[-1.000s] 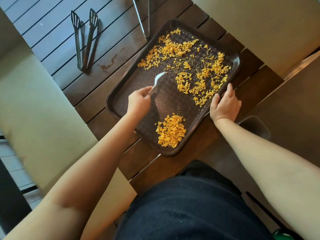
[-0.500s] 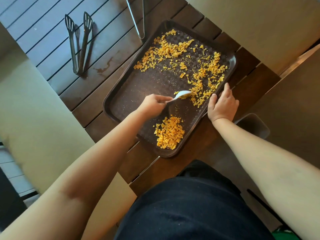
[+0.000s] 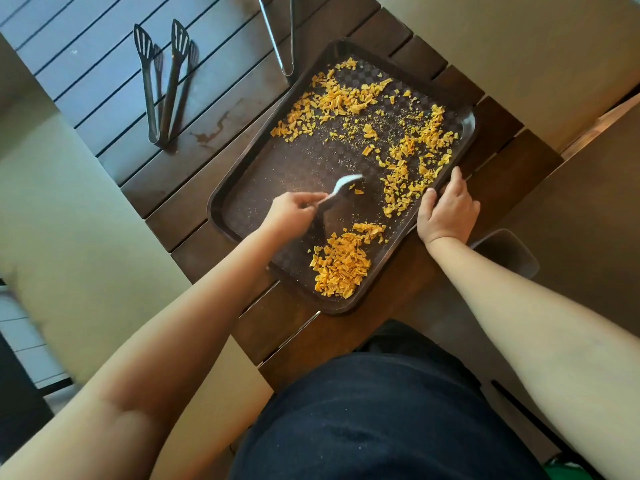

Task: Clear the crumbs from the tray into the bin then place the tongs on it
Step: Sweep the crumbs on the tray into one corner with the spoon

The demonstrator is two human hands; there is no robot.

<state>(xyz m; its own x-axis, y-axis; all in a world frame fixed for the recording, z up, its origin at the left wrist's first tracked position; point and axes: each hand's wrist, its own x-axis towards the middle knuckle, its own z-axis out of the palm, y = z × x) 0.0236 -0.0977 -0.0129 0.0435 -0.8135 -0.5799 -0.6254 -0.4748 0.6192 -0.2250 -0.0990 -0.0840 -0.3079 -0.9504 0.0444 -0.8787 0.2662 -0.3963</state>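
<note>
- Left hand (image 3: pixel 289 211): reaches over the near-left part of the tray, fingers curled round the handle of a small white spoon (image 3: pixel 341 188); the bowl of the spoon points toward the tray's right edge, low over the tray's middle.
- Right hand (image 3: pixel 446 209): set on the right rim of the tray, fingers fairly straight and laid over the rim, thumb on the inner side; it presses rather than clasps.
- Both forearms: bare, coming in from the bottom corners of the view.
- Tray (image 3: pixel 242 199): dark brown, checked surface, lying at an angle across the near right part of the table.
- Crumbs, heap (image 3: pixel 341 263): orange flakes gathered at the tray's near corner.
- Crumbs, loose (image 3: pixel 346 102): a band along the tray's far edge and another down its right side, fine dust between.
- Tongs (image 3: pixel 162 84): dark, slotted tips, lying on the table near its far left, well apart from the tray.
- Second tongs (image 3: pixel 282 36): metal, partly cut off at the top of the view, hinge end just beside the tray's far corner.
- Table (image 3: pixel 114 109): dark wooden slats, a stain near the middle.
- Bin (image 3: pixel 509 251): dark rim showing below the table's right edge.
- Floor: pale, plain.
- Writing or labels: none readable.
</note>
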